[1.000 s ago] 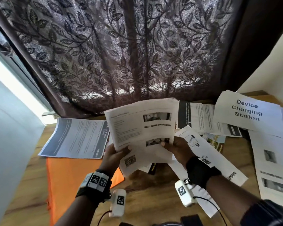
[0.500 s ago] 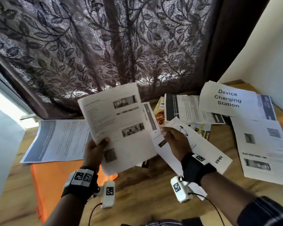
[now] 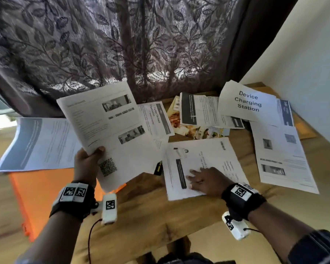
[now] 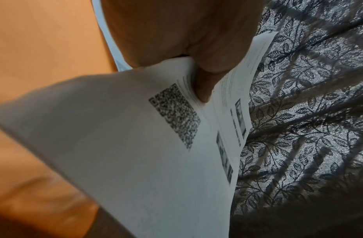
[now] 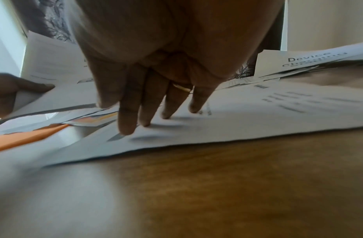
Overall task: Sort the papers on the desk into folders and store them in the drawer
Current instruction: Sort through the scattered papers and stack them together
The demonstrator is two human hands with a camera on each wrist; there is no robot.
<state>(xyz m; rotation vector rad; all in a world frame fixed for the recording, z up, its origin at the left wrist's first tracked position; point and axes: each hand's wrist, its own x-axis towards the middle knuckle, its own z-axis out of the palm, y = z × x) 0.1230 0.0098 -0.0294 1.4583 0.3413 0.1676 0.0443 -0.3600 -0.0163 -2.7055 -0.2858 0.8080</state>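
The task is judged to be at an early stage: no paper is seen inside a folder, and no drawer is in view. On the brown wooden bench (image 3: 151, 221), nearest at about five o'clock, the right hand (image 3: 205, 181) is laid with straight, slightly spread fingers (image 5: 125, 122) pressed on a white printed sheet with a black bar (image 3: 208, 161); nothing is gripped by it. At about seven o'clock a flat orange folder (image 3: 44, 193) lies closed on the bench, partly covered. Just above it, the left hand (image 3: 87, 164) is curled round a small stack of white sheets with photographs and a QR code (image 3: 111, 130), the thumb (image 4: 202, 90) being pinched over the top page; the stack is held raised and tilted. Further off, at ten o'clock, a grey-banded printed sheet (image 3: 40, 143) is spread flat; at twelve to two o'clock loose pages, a colourful glossy leaflet (image 3: 189, 128) and a white sign reading "Device Charging Station" (image 3: 248, 103) are still scattered. All of these remain to be sorted, foldered and stored.

Compared with a second ago, the stack is now held by the left hand alone and has been swung towards the left, while the right hand has been released from it and lowered onto the sheet on the bench.
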